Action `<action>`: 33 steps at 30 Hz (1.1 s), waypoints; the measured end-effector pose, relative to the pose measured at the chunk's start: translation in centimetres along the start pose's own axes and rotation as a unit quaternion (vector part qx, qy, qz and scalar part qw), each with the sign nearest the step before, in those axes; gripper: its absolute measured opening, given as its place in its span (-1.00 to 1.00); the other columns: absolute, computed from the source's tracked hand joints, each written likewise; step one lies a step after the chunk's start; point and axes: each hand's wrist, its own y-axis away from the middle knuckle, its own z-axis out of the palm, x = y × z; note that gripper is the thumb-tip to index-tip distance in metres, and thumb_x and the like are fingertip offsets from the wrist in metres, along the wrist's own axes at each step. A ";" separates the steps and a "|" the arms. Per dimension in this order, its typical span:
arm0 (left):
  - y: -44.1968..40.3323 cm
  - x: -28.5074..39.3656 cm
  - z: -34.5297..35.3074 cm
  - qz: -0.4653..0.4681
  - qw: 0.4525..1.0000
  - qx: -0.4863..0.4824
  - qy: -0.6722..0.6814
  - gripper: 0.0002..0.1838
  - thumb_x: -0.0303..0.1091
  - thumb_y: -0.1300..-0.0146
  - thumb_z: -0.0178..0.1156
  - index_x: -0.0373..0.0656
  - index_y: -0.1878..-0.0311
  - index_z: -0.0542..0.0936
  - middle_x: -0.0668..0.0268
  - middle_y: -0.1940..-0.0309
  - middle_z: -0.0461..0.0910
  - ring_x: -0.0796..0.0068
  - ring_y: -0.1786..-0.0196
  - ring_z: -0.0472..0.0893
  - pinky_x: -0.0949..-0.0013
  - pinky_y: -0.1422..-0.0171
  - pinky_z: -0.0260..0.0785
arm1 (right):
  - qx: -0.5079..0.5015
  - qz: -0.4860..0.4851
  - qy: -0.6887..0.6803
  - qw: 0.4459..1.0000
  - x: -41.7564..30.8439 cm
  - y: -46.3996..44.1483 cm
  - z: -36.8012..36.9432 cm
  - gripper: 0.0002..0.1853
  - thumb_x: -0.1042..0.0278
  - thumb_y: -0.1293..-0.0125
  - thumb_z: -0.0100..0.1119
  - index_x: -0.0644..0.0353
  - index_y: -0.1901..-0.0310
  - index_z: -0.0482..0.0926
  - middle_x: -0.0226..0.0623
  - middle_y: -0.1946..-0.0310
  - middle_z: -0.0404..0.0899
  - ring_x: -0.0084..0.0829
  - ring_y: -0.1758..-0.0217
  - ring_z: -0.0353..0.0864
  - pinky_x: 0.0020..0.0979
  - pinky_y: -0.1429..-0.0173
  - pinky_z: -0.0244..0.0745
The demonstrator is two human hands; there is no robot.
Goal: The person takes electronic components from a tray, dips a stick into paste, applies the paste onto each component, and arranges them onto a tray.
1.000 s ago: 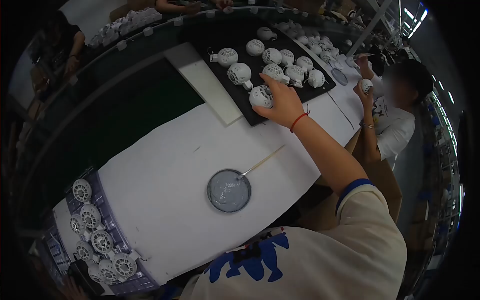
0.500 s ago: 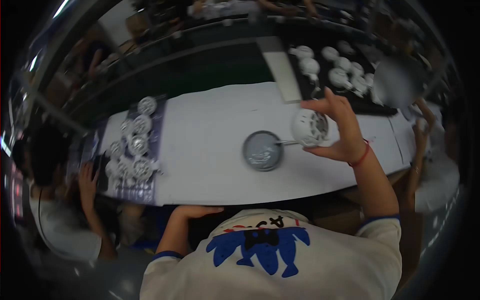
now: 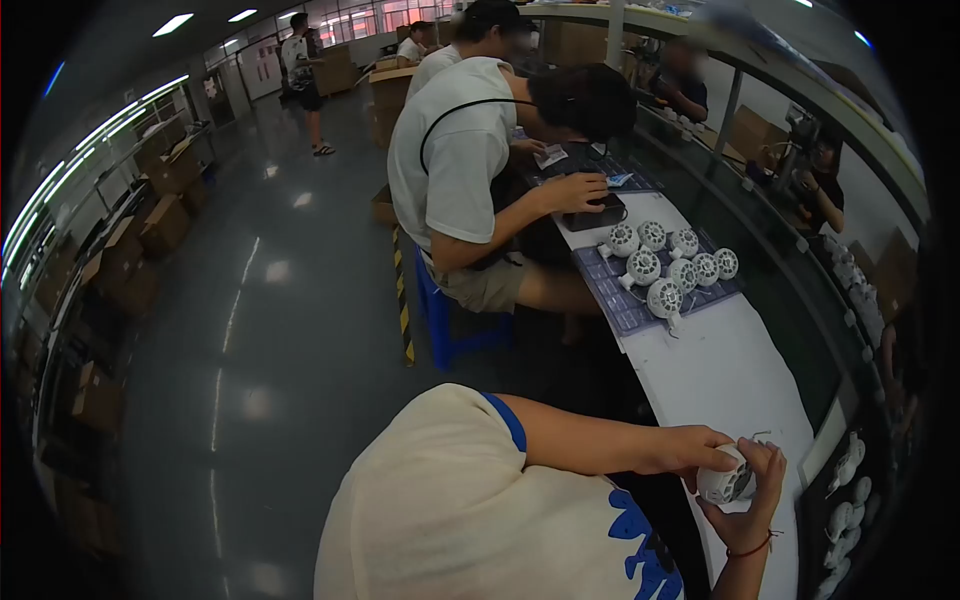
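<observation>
1. Over the front edge of the white surface (image 3: 730,365), you have one perforated white ball (image 3: 720,481) raised between both hands.
2. Your left hand (image 3: 690,448) is partly closed, gripping the ball from its upper side.
3. Your right hand (image 3: 765,498), wearing a red bracelet (image 3: 752,549), curves widely around the opposite side, thumb low and fingers high.
4. Farther along from you, a cluster of similar balls (image 3: 642,266) sits on a purple mat (image 3: 625,312).
5. Beyond that, a seated person (image 3: 465,170) leans forward, one forearm beside a black box (image 3: 592,217).
</observation>
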 end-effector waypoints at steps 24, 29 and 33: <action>-21.0 -0.7 -11.8 0.071 0.987 0.113 0.091 -0.36 0.14 -0.29 0.05 -0.17 -0.24 0.33 -0.03 -0.13 0.43 0.40 0.16 0.54 0.44 0.18 0.41 | -0.017 0.421 0.126 0.898 6.6 13.1 -5.8 -0.84 0.57 0.02 0.28 0.21 0.32 0.62 -0.33 0.36 0.61 -0.35 0.32 0.54 -0.39 0.18 0.34; -20.6 -0.7 -11.3 0.041 0.986 0.072 0.147 -0.36 0.08 -0.24 0.16 -0.21 -0.20 0.33 -0.11 -0.11 0.39 0.41 0.19 0.49 0.46 0.21 0.37 | 0.114 0.310 -0.098 0.939 5.6 10.1 -5.9 -0.84 0.59 -0.01 0.22 0.21 0.31 0.61 -0.23 0.44 0.62 -0.39 0.48 0.50 -0.38 0.28 0.30; -20.3 -1.2 -11.2 0.056 0.992 0.016 0.108 -0.35 0.01 -0.24 0.19 -0.22 -0.24 0.29 -0.20 -0.19 0.32 0.41 0.19 0.48 0.47 0.22 0.38 | 0.060 0.269 0.005 0.961 5.6 8.8 -5.3 -0.87 0.51 -0.10 0.14 0.20 0.29 0.60 -0.23 0.46 0.61 -0.37 0.48 0.51 -0.35 0.30 0.31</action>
